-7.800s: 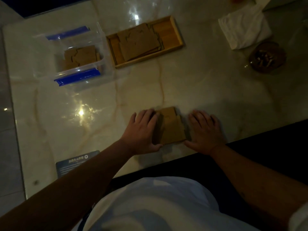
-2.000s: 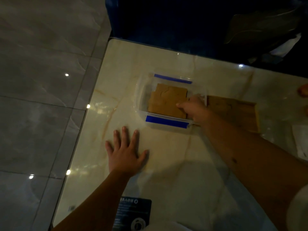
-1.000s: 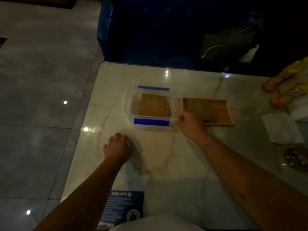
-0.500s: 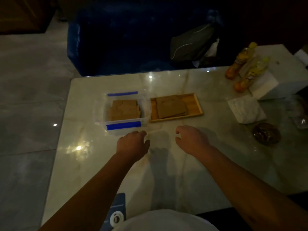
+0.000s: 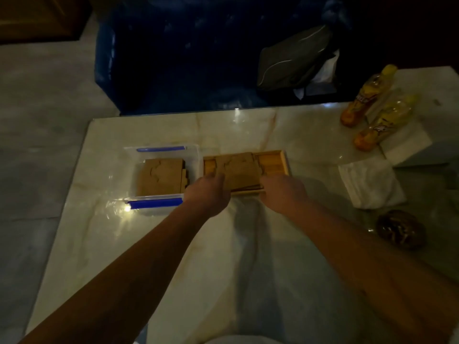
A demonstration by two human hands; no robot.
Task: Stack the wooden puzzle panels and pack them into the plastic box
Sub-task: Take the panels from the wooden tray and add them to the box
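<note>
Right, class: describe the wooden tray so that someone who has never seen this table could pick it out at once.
On the marble table, look just right of the clear plastic box with blue latches. The wooden tray is the shallow, yellowish frame there, with the left hand and right hand at its near edge. Unlike the box, it is opaque wood, holding loose puzzle panels.

Both bare forearms extend from 6 o'clock toward 12 o'clock, converging slightly. Left hand (image 5: 207, 194), palm down, knuckles uppermost, fingers curled forward and downward; right hand (image 5: 283, 191) in a mirrored pose, just beside it at 3 o'clock. Whether either hand's fingers grip anything cannot be determined.
</note>
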